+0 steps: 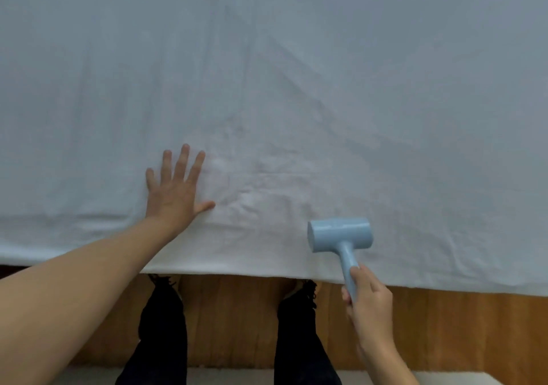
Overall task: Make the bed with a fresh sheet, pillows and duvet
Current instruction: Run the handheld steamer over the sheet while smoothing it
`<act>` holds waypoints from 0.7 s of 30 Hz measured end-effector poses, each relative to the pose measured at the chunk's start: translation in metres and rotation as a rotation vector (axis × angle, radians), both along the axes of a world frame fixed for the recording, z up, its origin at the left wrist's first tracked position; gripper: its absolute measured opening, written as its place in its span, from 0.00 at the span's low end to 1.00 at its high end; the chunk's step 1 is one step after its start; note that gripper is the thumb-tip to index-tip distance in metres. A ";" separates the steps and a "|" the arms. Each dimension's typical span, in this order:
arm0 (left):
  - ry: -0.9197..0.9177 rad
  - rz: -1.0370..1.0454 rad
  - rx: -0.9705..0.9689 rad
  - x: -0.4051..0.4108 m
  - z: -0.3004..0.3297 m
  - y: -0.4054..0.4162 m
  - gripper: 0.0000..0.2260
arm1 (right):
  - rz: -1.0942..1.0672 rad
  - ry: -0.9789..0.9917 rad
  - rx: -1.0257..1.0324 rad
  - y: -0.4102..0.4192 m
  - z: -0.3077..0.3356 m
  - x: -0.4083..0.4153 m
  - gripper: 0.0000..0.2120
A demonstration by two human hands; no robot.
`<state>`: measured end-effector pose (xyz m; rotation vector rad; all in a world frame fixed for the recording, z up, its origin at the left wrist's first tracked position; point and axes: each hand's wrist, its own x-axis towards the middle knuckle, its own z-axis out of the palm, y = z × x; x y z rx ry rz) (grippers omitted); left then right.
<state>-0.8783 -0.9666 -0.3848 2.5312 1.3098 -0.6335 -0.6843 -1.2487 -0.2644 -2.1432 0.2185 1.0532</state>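
A white sheet [296,88] covers the bed and fills most of the view, with long creases running across it. Its near edge hangs over the bed's side. My left hand [175,189] lies flat on the sheet near that edge, fingers straight and spread. My right hand [367,298] grips the handle of a light blue hammer-shaped hand tool [341,235], perhaps a lint roller. The tool's cylindrical head rests on or just above the sheet, to the right of my left hand.
Below the sheet's edge shows the wooden side of the bed frame [444,325]. My legs in black trousers [163,325] stand against it. A pale strip of floor [237,377] lies at the bottom.
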 end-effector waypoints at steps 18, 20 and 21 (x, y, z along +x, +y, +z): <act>0.041 0.037 -0.180 -0.027 -0.023 0.039 0.59 | -0.040 0.098 0.172 0.318 -0.082 0.042 0.11; 0.041 0.037 -0.180 -0.027 -0.025 0.039 0.59 | -0.069 0.098 0.171 0.285 -0.085 0.016 0.11; 0.042 0.036 -0.179 -0.027 -0.024 0.039 0.59 | -0.081 0.099 0.171 0.267 -0.084 0.001 0.10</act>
